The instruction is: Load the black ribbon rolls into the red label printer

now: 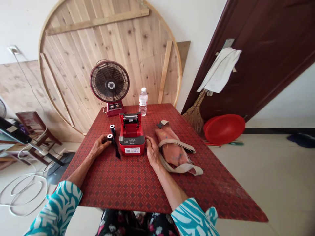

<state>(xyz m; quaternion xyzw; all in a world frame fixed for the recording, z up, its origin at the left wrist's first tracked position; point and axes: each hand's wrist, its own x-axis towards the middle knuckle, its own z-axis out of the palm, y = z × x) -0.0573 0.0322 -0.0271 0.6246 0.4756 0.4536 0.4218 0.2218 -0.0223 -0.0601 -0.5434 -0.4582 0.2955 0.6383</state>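
A small red printer (132, 135) with its lid raised stands in the middle of the red patterned table (137, 186). My left hand (100, 145) lies left of it, fingers curled on a black paper roll (110, 137) whose dark strip trails toward me. A second black roll (112, 128) stands upright just beyond. My right hand (152, 150) rests on the table against the printer's right side, fingers loosely bent, holding nothing.
An orange pouch with beige straps (173, 149) lies right of my right hand. A red table fan (109, 84) and a water bottle (143, 101) stand at the far edge. Chairs and cables sit on the floor left; a broom and red basin right.
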